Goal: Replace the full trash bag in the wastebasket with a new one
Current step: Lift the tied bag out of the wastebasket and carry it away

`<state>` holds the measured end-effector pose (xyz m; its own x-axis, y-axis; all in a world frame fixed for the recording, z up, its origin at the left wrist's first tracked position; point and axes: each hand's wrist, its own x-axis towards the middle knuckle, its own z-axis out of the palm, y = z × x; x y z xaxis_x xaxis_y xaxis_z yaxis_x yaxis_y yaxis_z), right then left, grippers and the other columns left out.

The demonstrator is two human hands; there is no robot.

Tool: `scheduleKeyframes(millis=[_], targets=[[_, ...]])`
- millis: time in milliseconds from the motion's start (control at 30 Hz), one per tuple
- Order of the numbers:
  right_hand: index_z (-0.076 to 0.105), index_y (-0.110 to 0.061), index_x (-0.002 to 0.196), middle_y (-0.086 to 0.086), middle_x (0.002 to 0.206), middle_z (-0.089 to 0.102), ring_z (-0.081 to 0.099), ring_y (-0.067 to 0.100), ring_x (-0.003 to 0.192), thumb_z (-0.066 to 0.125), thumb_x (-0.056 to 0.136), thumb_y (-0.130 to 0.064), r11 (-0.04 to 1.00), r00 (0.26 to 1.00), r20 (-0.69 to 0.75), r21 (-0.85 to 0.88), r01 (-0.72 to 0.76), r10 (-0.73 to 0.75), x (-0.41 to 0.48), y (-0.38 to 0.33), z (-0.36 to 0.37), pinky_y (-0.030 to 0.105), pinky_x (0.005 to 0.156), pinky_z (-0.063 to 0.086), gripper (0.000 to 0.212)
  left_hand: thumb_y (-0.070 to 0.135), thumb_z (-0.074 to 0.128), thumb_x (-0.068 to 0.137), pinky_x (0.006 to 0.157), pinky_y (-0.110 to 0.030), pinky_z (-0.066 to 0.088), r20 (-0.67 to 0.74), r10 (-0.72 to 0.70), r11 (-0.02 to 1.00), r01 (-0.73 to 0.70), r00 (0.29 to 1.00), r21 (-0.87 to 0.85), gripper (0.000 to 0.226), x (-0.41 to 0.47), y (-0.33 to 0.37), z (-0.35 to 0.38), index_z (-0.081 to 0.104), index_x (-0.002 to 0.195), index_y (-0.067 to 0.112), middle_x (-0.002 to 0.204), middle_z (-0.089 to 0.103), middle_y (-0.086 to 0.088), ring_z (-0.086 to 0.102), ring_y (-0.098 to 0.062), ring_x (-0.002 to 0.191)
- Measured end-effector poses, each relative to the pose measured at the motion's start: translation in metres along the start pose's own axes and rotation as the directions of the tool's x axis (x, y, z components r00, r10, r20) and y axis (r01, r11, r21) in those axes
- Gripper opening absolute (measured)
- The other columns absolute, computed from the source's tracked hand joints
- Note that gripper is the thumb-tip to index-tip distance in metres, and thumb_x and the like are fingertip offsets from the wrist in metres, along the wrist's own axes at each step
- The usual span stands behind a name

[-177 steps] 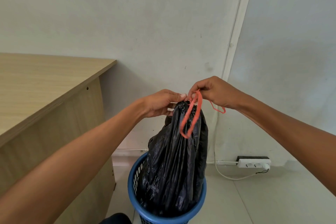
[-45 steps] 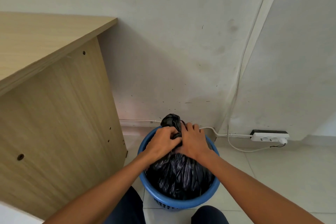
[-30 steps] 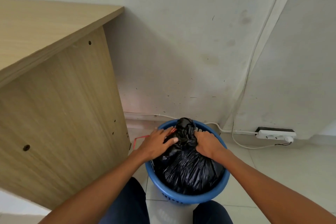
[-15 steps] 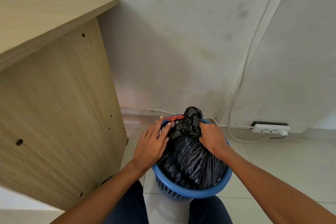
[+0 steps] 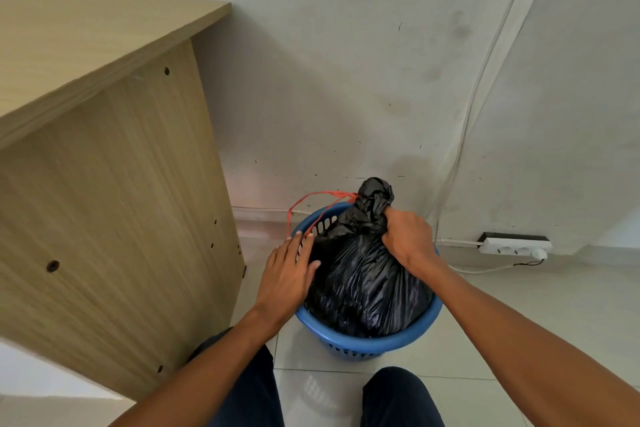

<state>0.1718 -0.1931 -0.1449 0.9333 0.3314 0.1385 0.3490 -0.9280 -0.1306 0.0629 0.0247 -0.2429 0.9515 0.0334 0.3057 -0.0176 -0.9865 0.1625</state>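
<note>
A scuffed pale wall [image 5: 346,62] fills the background, with a wooden desk [image 5: 114,201] standing against it on the left. On the tiled floor [image 5: 519,315] beside the desk stands a blue plastic wastebasket [image 5: 374,343]. The full black trash bag [image 5: 363,284] sits inside it, its gathered neck rising above the rim. The right grip [image 5: 408,239], a bare hand, is clamped around that neck just under the bunched top. The left grip [image 5: 287,274] lies apart and flat, fingers straight, on the basket's left rim against the bag. A white power strip [image 5: 512,246] lies by the wall. A red drawstring [image 5: 311,199] loops left from the neck.
</note>
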Motion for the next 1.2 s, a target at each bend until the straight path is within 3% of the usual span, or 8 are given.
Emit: scheduleKeyframes(millis=[100,233,400,533,733,900,1033,1200], targets=[[0.058,-0.006,0.104,0.020,0.098,0.067,0.063,0.041,0.092,0.050,0.091,-0.007,1.000,1.000,0.015,-0.023,-0.014,0.015,-0.003,-0.006,0.002,0.038,0.066,0.041,0.015,0.050,0.031,0.104,0.112,-0.048,0.038,-0.062,0.113,0.987,-0.120,0.992,-0.107,0.061,-0.016,0.022,-0.005,0.041,0.151,0.013,0.154,0.042,-0.015,0.041,-0.032,0.141],[0.057,-0.007,0.100,0.021,0.103,0.068,0.063,0.042,0.097,0.052,0.087,-0.009,0.993,0.992,0.094,0.073,-0.091,0.084,-0.014,-0.006,0.020,0.043,0.074,0.049,0.014,0.070,0.038,0.095,0.120,-0.054,0.022,-0.011,0.297,0.945,-0.296,0.955,-0.143,0.085,-0.055,0.056,0.016,0.022,0.159,0.016,0.166,0.017,-0.013,0.013,-0.028,0.154],[0.057,-0.004,0.099,0.023,0.104,0.066,0.063,0.042,0.097,0.051,0.087,-0.007,0.990,0.989,0.107,0.084,-0.114,0.104,-0.012,0.004,0.017,0.038,0.067,0.043,0.014,0.080,0.041,0.088,0.116,-0.061,0.028,0.026,0.222,0.971,-0.219,0.975,-0.100,0.103,-0.058,0.041,0.029,0.016,0.159,0.009,0.165,0.011,-0.022,0.011,-0.036,0.153],[0.058,-0.005,0.096,0.022,0.102,0.067,0.063,0.041,0.094,0.052,0.086,-0.006,0.975,0.986,0.038,0.148,-0.168,0.164,0.007,0.007,0.004,0.037,0.068,0.044,0.012,0.074,0.044,0.092,0.121,-0.054,0.021,-0.001,0.133,0.976,-0.131,0.991,-0.173,0.099,-0.051,0.038,0.028,0.012,0.159,0.009,0.164,0.010,-0.024,0.012,-0.034,0.153],[0.059,-0.003,0.100,0.022,0.104,0.067,0.064,0.040,0.095,0.051,0.091,-0.004,0.982,0.984,0.086,0.097,-0.164,0.156,-0.002,0.002,0.012,0.037,0.068,0.044,0.013,0.059,0.049,0.088,0.124,-0.048,0.007,0.097,-0.116,0.888,0.147,0.989,-0.436,0.096,-0.067,0.051,0.049,-0.019,0.153,0.037,0.165,-0.013,-0.009,-0.011,-0.023,0.154],[0.058,-0.003,0.097,0.024,0.105,0.066,0.063,0.042,0.097,0.052,0.086,-0.006,0.973,0.977,0.046,0.098,-0.210,0.207,0.017,0.025,-0.017,0.040,0.071,0.048,0.013,0.052,0.050,0.082,0.125,-0.048,0.008,0.148,-0.113,0.891,0.167,0.982,-0.423,0.086,-0.074,0.053,0.044,0.000,0.150,0.035,0.165,0.000,-0.013,-0.014,-0.023,0.153],[0.056,-0.006,0.091,0.022,0.099,0.066,0.063,0.041,0.090,0.052,0.086,-0.005,0.989,0.989,0.018,0.038,-0.146,0.145,0.028,0.029,-0.041,0.038,0.065,0.045,0.007,0.053,0.054,0.083,0.123,-0.054,0.016,0.135,-0.104,0.898,0.151,0.985,-0.413,0.086,-0.075,0.039,0.046,0.007,0.150,0.027,0.161,0.019,-0.018,0.002,-0.030,0.154],[0.055,-0.008,0.089,0.017,0.089,0.063,0.062,0.038,0.083,0.049,0.086,-0.001,0.998,0.999,0.014,-0.036,-0.044,0.044,0.023,0.021,-0.048,0.035,0.061,0.040,0.009,0.064,0.050,0.088,0.124,-0.050,0.012,0.130,-0.141,0.854,0.188,0.981,-0.485,0.092,-0.052,0.031,0.034,0.008,0.156,0.019,0.163,0.015,-0.009,-0.003,-0.024,0.154]])
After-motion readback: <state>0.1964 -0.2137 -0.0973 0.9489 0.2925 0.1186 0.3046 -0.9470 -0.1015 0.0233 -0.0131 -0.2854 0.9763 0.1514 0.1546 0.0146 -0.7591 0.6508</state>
